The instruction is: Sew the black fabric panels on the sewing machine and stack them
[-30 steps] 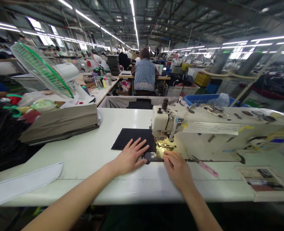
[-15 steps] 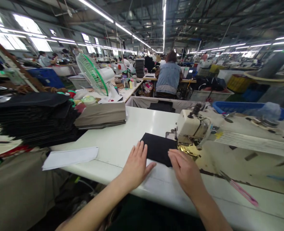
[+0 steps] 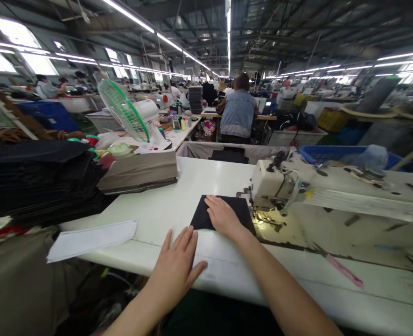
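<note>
L hand (image 3: pixel 174 267) is palm down at the front of the white table (image 3: pixel 150 205), fingers pointing fwd & spread wide, thumb out to the R. Its fingertips reach the near L corner of the black cloth (image 3: pixel 239 207); can't tell if they press on it. L forearm comes in from the bottom, across the table's rounded front edge.

R hand (image 3: pixel 224 217) is laid on top of the cloth, palm down, opened out w/ fingers fairly close together, pointing fwd & L toward the far L corner (thumb mostly out of sight). R forearm slants up from bottom R, over the front edge.

Cloth lies flat on the table, its R side next to the needle area of the sewing machine (image 3: pixel 267 182), where a small lamp glows yellow. Machine body bounds the R side.

To the L, a stretch of tabletop runs from the cloth to the white strip (image 3: pixel 92 239) near the front edge & the tan stack (image 3: pixel 139 172) farther back. Black stack (image 3: pixel 38 179) sits beyond, far L. Behind the cloth, tabletop goes back to its far edge, w/ a cloth-lined bin (image 3: pixel 195 150) past it. Pink-handled snips (image 3: pixel 342 269) lie R of the R forearm, in front of the machine.
</note>
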Available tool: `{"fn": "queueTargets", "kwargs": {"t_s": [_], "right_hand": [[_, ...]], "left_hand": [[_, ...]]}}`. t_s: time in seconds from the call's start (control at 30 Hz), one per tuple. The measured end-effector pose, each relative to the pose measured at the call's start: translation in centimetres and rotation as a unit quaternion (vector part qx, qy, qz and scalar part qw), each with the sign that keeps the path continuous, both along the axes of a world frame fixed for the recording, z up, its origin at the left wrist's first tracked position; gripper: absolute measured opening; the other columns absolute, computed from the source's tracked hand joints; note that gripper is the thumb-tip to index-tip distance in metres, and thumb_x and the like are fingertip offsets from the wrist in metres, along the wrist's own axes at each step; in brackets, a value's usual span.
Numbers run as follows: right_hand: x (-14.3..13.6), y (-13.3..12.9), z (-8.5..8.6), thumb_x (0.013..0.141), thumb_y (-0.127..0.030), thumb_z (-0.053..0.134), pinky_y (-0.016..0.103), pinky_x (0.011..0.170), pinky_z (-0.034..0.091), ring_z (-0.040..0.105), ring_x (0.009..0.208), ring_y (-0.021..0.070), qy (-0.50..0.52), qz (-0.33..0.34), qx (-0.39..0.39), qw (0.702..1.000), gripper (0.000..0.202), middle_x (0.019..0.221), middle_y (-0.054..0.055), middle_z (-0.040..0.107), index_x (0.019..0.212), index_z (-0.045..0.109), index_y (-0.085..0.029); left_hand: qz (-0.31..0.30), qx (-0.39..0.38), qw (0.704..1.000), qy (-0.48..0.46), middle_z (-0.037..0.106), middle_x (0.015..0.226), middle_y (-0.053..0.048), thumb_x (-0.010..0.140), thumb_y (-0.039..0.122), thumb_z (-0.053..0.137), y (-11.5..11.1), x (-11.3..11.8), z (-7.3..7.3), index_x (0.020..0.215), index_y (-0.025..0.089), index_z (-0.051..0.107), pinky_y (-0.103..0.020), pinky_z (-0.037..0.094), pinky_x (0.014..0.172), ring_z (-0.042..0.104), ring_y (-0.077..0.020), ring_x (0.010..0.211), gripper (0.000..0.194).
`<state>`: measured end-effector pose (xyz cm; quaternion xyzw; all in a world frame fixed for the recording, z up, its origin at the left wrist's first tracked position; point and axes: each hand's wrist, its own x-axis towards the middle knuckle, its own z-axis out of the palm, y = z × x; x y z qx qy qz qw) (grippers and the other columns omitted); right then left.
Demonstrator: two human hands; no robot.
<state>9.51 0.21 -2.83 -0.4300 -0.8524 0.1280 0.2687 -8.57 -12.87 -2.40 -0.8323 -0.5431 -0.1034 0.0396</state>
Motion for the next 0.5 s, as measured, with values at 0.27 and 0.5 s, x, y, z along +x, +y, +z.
{"fn": "queueTargets", "kwargs": {"t_s": [0.27,0.5], "right_hand": [[3.2,-6.6,1.9,0.097,-0.011,0.042,0.048,0.117,0.039,0.053,0.132,0.0213,0.084,-0.029,0.076,0.993,0.043,0.136,0.007,0.064,0.132,0.063,-0.024],[14.6,-12.6,-1.0,0.100,-0.024,0.047,0.046,0.098,0.056,0.067,0.111,0.0256,0.061,-0.176,0.121,0.975,0.029,0.120,0.010,0.071,0.116,0.070,-0.022]], "left_hand": [[-0.081,-0.008,0.996,-0.043,0.041,0.157,-0.013,0.099,0.038,0.047,3.6,4.2,0.2,0.151,0.021,0.042,-0.059,0.032,0.116,0.033,-0.0332,0.148,0.055],[-0.149,-0.075,0.986,-0.016,0.040,0.158,-0.007,0.102,0.044,0.043,6.9,3.4,0.6,0.152,0.029,0.041,-0.052,0.028,0.119,0.035,-0.0280,0.147,0.052]]}}
